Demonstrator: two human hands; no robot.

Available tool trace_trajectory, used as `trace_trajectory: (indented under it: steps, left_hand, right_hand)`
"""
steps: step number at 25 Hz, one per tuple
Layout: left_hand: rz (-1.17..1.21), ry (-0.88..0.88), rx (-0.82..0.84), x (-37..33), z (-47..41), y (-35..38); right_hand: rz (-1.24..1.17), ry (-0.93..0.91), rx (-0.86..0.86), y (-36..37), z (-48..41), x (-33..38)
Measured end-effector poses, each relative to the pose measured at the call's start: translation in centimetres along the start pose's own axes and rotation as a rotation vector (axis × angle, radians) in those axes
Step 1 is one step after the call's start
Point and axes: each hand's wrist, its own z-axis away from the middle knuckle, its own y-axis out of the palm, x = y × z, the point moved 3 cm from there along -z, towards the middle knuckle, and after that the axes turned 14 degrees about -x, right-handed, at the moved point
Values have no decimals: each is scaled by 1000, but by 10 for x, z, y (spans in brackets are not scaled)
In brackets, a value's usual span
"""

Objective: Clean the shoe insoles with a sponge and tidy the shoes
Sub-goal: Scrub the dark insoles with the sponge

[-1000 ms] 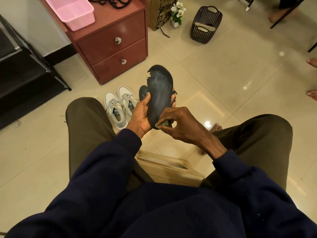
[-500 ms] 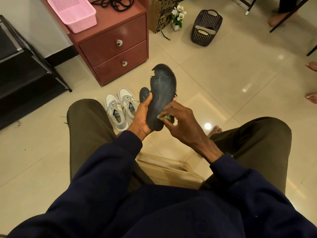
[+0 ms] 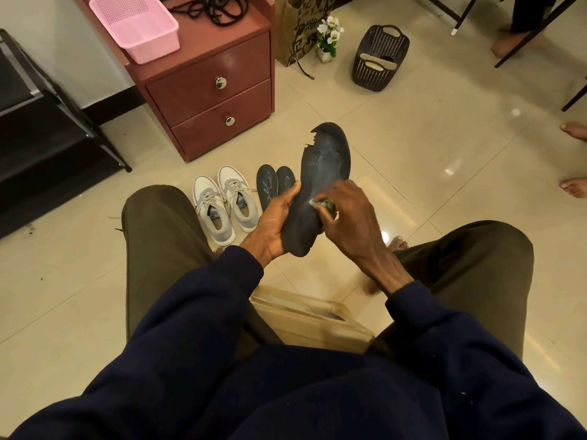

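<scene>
My left hand (image 3: pixel 274 222) grips the heel half of a worn black insole (image 3: pixel 324 168) with a torn toe edge, held up over the floor between my knees. Against the insole's middle, my right hand (image 3: pixel 352 222) pinches a small green sponge (image 3: pixel 322 204), most of which is hidden under the fingers. Two more dark insoles (image 3: pixel 274 184) lie side by side on the tiles just behind my left hand. A pair of grey and white sneakers (image 3: pixel 224 204) stands to their left.
A red two-drawer cabinet (image 3: pixel 216 90) carries a pink basket (image 3: pixel 136 27) and black cords. A dark basket (image 3: pixel 379 58), a paper bag and a small flower pot stand at the back. A black rack is on the left. Other people's bare feet (image 3: pixel 575 160) are at the right.
My right hand has slid the sponge up the insole, from its heel end toward the middle. My left hand keeps its hold on the insole.
</scene>
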Motion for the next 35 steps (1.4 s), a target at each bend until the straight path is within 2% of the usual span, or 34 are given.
trace_trajectory:
  steps: [2, 4, 6, 8, 9, 11, 13, 16, 18, 20, 22, 24, 27, 29, 31, 33, 35]
  left_hand:
    - [-67, -18, -7, 4, -1, 2]
    - [-120, -17, -7, 6, 1, 3]
    - [-108, 5, -34, 5, -3, -2]
    - [-78, 6, -43, 5, -3, -3]
    - [-85, -7, -31, 6, -4, -3]
    - [-137, -49, -8, 8, 0, 0]
    - [-170, -54, -30, 7, 4, 3]
    - [-150, 54, -84, 1, 1, 2]
    - [-108, 61, -104, 1, -2, 0]
    - [-102, -32, -31, 6, -1, 1]
    - [-147, -97, 36, 9, 1, 3]
    - [-166, -75, 58, 10, 1, 5]
    - [-112, -26, 9, 10, -2, 5]
    - [-118, -3, -19, 10, -8, 0]
    - [-106, -76, 19, 12, -10, -1]
    - [-125, -172, 91, 17, -8, 2]
    - [-165, -202, 105, 20, -8, 1]
  right_hand:
    - [76, 90, -54, -4, -1, -21]
    - [-53, 107, -18, -3, 3, -16]
    - [-215, 47, 93, 2, 8, 5]
    - [-171, -46, 132, 7, 10, 11]
    - [-103, -53, 99, 7, 8, 3]
    - [-2, 47, -5, -1, 1, -25]
    - [-47, 150, -53, -9, 0, -41]
    - [-197, 67, 84, -2, 4, -13]
    - [-171, -55, 175, 5, 9, 6]
    - [-56, -73, 126, 2, 5, -2]
    - [64, 60, 10, -8, -2, -27]
    - [70, 166, -52, -16, -2, -43]
    - [-105, 63, 71, -6, 5, -20]
    - [-115, -38, 158, 2, 10, -4]
    - [0, -38, 97, -1, 4, -12]
    - [115, 94, -6, -12, -2, -33]
    - [110, 192, -73, -18, 0, -45]
